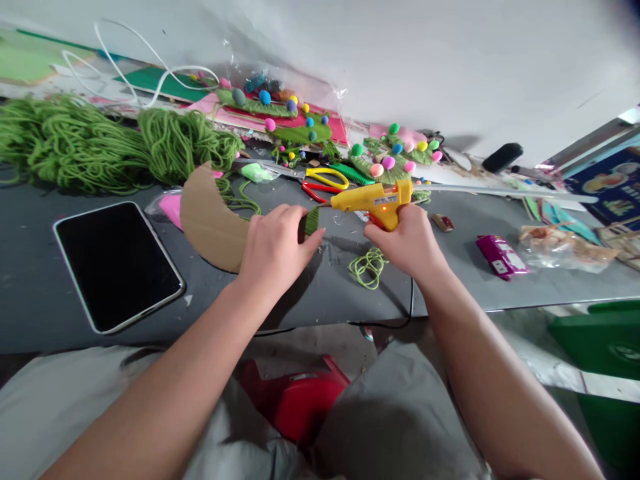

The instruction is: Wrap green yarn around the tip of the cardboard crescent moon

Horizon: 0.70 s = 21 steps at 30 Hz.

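Observation:
My left hand [280, 243] grips a curved brown cardboard piece [210, 223] from above, fingers closed around its right part. Past my fingertips, green yarn [312, 221] lies tight over the end of the cardboard. My right hand [407, 237] is wrapped round the handle of a yellow hot glue gun [373, 197] with an orange light lit. Its nozzle points left and reaches the yarn-covered end; whether it touches I cannot tell. A clear glue stick [500, 193] juts out of its back. Below the gun lies a loose tangle of green yarn [369, 268].
A tablet [117, 263] lies at the left, with green yarn bundles [75, 143] behind it. Scissors with red and yellow handles [325, 183] and pom-pom decorated green pieces [300, 133] are at the back. A purple packet [501, 256] lies right. A black cord [411, 300] hangs over the front edge.

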Each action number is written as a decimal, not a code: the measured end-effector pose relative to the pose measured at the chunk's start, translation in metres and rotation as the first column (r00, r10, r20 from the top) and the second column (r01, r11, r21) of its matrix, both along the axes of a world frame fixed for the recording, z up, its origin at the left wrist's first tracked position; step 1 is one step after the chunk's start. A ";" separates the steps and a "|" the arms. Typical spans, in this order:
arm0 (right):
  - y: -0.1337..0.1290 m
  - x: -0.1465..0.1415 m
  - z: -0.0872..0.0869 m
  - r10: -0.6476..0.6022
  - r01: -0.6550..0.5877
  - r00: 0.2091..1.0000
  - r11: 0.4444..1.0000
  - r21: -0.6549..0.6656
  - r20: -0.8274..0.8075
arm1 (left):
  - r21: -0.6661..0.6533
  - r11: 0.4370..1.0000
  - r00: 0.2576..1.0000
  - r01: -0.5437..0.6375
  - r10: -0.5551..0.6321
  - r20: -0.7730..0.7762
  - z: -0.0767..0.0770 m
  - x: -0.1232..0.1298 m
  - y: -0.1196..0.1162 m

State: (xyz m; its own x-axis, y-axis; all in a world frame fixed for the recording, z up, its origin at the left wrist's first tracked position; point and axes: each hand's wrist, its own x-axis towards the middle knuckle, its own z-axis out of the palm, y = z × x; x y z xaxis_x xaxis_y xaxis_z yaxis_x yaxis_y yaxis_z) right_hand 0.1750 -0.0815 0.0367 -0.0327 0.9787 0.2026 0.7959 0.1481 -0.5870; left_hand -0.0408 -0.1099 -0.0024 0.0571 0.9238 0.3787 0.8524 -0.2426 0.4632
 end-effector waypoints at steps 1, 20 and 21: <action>0.000 0.000 0.000 -0.002 0.002 1.000 1.000 0.000 -0.001 | 0.000 1.000 1.000 0.001 -0.001 -0.001 0.000 0.000 0.000; 0.001 0.003 0.000 -0.006 0.006 1.000 1.000 0.022 0.028 | -0.012 1.000 1.000 -0.002 0.002 0.003 0.001 0.000 -0.001; 0.001 0.003 0.000 -0.005 0.004 1.000 1.000 0.022 0.026 | -0.010 1.000 1.000 -0.001 0.001 0.005 0.001 0.000 -0.001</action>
State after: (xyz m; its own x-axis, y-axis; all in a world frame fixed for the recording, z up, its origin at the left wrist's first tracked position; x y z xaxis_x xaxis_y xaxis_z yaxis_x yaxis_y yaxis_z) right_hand 0.1778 -0.0805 0.0370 -0.0339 0.9742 0.2232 0.8115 0.1572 -0.5628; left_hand -0.0408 -0.1104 -0.0015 0.0546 0.9275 0.3697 0.8503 -0.2373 0.4698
